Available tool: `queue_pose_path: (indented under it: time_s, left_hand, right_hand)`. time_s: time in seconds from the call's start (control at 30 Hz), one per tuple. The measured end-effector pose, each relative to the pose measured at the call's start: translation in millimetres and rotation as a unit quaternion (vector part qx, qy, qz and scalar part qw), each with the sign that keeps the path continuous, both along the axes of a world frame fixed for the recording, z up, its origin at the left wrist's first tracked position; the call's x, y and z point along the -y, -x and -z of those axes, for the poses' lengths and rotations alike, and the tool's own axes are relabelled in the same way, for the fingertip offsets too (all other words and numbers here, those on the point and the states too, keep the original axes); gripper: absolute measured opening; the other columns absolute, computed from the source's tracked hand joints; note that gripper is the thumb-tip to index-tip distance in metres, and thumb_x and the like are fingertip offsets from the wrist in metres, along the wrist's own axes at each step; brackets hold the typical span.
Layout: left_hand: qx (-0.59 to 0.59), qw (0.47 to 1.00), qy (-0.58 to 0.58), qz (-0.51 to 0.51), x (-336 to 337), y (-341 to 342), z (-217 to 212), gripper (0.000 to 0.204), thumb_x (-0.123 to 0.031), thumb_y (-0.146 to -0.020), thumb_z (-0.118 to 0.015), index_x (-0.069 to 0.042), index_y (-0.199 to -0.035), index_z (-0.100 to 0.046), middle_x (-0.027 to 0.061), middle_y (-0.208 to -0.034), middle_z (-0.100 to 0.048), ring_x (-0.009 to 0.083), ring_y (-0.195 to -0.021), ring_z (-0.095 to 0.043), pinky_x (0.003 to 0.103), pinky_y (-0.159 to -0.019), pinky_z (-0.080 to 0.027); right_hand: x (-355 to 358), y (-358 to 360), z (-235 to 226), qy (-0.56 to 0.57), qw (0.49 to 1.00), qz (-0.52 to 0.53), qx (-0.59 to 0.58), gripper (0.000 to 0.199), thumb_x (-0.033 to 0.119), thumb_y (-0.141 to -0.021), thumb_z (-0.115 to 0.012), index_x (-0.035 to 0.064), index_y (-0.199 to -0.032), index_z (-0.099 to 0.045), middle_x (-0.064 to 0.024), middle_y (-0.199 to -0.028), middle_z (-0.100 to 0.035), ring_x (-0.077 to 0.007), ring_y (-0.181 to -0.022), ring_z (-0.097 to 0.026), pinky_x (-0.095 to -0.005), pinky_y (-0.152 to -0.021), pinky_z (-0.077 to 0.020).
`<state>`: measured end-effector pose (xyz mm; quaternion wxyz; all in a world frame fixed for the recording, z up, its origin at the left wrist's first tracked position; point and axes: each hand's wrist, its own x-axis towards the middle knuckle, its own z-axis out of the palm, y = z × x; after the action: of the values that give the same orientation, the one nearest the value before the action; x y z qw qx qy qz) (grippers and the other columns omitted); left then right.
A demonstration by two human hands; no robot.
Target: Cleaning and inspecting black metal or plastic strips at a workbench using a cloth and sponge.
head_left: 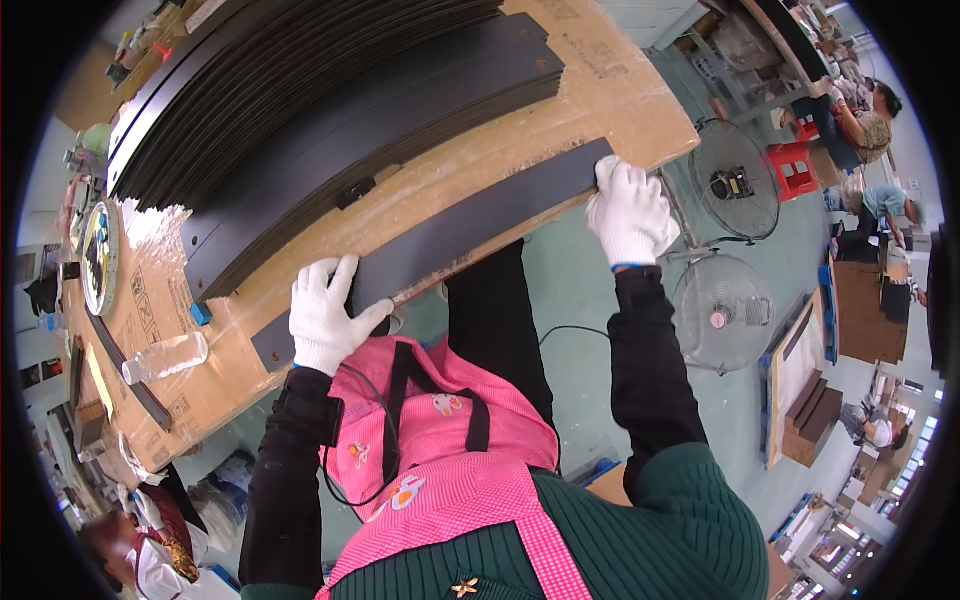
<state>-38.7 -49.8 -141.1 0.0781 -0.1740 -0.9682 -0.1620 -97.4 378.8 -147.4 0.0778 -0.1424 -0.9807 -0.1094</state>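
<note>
A long, dark grey flat panel (480,215) lies along the near edge of the worktable, its right end reaching close to the table's corner. My left hand (330,315), in a white glove, rests across the panel's left part, thumb and forefinger spread apart. At the right end, my gloved right hand (632,212) has its fingers curled round the panel's edge; the fingertips are partly hidden. Behind the panel stands a neat stack of similar dark panels (400,120) with small holes near their ends. A small black object (355,193) sits against that stack's front.
More dark panels (240,80) lean in a row farther back. On the brown worktable (235,370) are a clear bottle (165,357), a small blue block (201,314) and a curved dark strip (130,375). Two floor fans (725,310) stand to the right. Other people work around the room.
</note>
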Motion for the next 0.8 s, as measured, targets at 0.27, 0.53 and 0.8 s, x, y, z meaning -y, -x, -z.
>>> queue_pose_path:
  time_s: [0.27, 0.53, 0.8]
  left_hand:
    - [0.006, 1.0, 0.003, 0.0, 2, 1, 0, 0.074, -0.047, -0.073, -0.091, -0.01, -0.133, -0.068, 0.0113, -0.12, -0.063, 0.0353, -0.114, -0.06, 0.048, -0.101, -0.05]
    - [0.007, 1.0, 0.009, -0.008, 1, 0, -5, 0.075, -0.041, -0.071, -0.093, -0.007, -0.133, -0.07, 0.0127, -0.12, -0.065, 0.0359, -0.115, -0.061, 0.048, -0.1, -0.052]
    - [0.005, 1.0, -0.002, -0.004, 0, 0, -7, 0.074, -0.041, -0.07, -0.093, -0.006, -0.131, -0.07, 0.0124, -0.119, -0.064, 0.0359, -0.113, -0.061, 0.047, -0.099, -0.053]
  right_hand:
    - [-5, 1, 2, 0.025, 0.998, 0.015, 0.05, 0.039, 0.03, -0.091, -0.068, 0.0103, -0.124, -0.065, -0.0088, -0.124, -0.069, -0.0322, -0.118, -0.065, -0.0502, -0.093, -0.0543]
    - [7, -1, -10, 0.047, 0.997, 0.025, 0.051, 0.031, 0.027, -0.091, -0.066, 0.0097, -0.117, -0.068, -0.0096, -0.122, -0.07, -0.0319, -0.117, -0.066, -0.0509, -0.093, -0.0543]
    - [11, -5, -8, 0.04, 0.999, 0.019, 0.027, 0.027, 0.028, -0.092, -0.067, 0.0102, -0.113, -0.067, -0.0094, -0.118, -0.072, -0.0321, -0.114, -0.068, -0.0504, -0.09, -0.0557]
